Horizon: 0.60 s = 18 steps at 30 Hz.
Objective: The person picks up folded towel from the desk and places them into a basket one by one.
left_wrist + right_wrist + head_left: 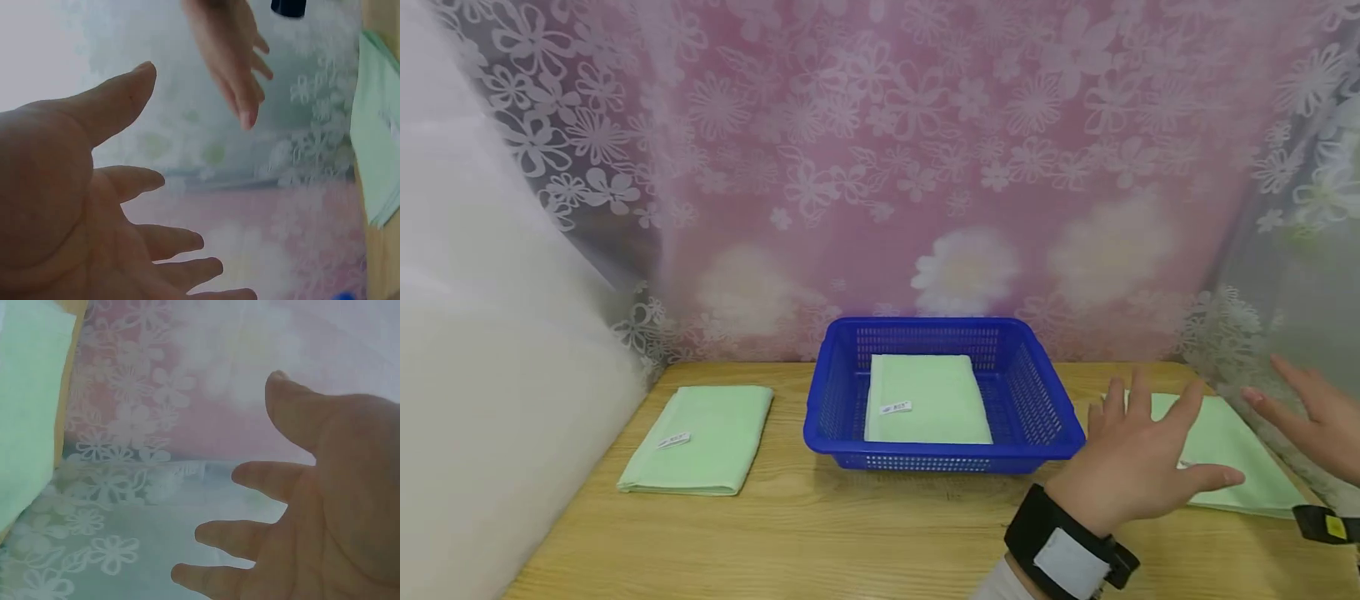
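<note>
At the right of the head view, my left hand [1138, 458] hovers with fingers spread, overlapping a folded light green cloth [1232, 467] on the table. My right hand [1318, 421] is raised at the far right edge, fingers extended, beside the same cloth. Neither hand holds anything; in the left wrist view the bare palm [75, 194] shows, and the right wrist view shows straight, parted fingers [234, 539]. Another folded green cloth with a small white label lies inside the blue basket [940, 452]. A third folded cloth [703, 437] rests at the left of the table.
The wooden table [850, 542] runs back to a pink floral curtain [865, 167]. A white sheet [497, 333] hangs along the left side, and a translucent floral sheet [1300, 275] hangs on the right. Black bands [1052, 546] circle the wrists.
</note>
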Motion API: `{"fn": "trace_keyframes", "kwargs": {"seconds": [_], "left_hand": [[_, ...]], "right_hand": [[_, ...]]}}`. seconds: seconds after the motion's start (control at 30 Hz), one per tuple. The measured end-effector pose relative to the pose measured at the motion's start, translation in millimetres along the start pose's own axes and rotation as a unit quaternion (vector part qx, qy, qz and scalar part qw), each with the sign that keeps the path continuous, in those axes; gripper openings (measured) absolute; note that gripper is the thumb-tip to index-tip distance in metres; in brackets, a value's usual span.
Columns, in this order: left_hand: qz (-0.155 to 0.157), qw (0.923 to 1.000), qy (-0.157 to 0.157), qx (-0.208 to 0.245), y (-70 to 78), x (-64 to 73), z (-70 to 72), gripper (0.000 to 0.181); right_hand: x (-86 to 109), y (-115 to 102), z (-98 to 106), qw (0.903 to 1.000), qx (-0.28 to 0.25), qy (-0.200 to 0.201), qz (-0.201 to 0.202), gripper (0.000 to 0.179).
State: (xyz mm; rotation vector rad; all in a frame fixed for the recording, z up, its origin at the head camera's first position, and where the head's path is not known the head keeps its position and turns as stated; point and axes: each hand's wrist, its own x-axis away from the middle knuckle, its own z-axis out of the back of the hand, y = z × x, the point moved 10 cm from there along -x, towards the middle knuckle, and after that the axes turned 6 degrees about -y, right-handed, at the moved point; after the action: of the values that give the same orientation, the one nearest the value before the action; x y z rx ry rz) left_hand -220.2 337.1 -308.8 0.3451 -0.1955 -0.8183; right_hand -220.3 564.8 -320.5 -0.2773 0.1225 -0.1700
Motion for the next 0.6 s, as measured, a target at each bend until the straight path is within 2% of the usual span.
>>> {"fn": "trace_keyframes", "kwargs": {"seconds": [0.1,0.17,0.27,0.37,0.53,0.6], "left_hand": [[0.002,0.9998,-0.01,-0.015,6.5,-7.5,-9.1,0.076],[0.005,0.9999,-0.013,0.003,6.1,-11.8,-15.2,0.074],[0.007,0.9995,-0.025,0.019,5.5,-21.2,-27.6,0.071],[0.011,0.9987,-0.043,0.024,5.0,-30.8,-43.2,0.069],[0.029,0.9982,-0.05,-0.013,-3.3,-40.8,-70.5,0.069],[0.037,0.9976,-0.057,-0.012,-9.1,-44.6,-81.4,0.068]], "right_hand": [[-4.6,1,-3,0.9996,-0.022,-0.014,0.012,0.083],[-8.7,6,-10,0.9985,-0.03,-0.046,0.008,0.085],[-14.3,19,-26,0.9949,-0.037,-0.094,-0.002,0.088],[-19.2,34,-47,0.9923,-0.037,-0.119,0.001,0.091],[-25.4,54,-86,0.9904,0.008,-0.137,0.01,0.097],[-26.3,58,-98,0.9886,0.029,-0.147,0.01,0.097]]}}
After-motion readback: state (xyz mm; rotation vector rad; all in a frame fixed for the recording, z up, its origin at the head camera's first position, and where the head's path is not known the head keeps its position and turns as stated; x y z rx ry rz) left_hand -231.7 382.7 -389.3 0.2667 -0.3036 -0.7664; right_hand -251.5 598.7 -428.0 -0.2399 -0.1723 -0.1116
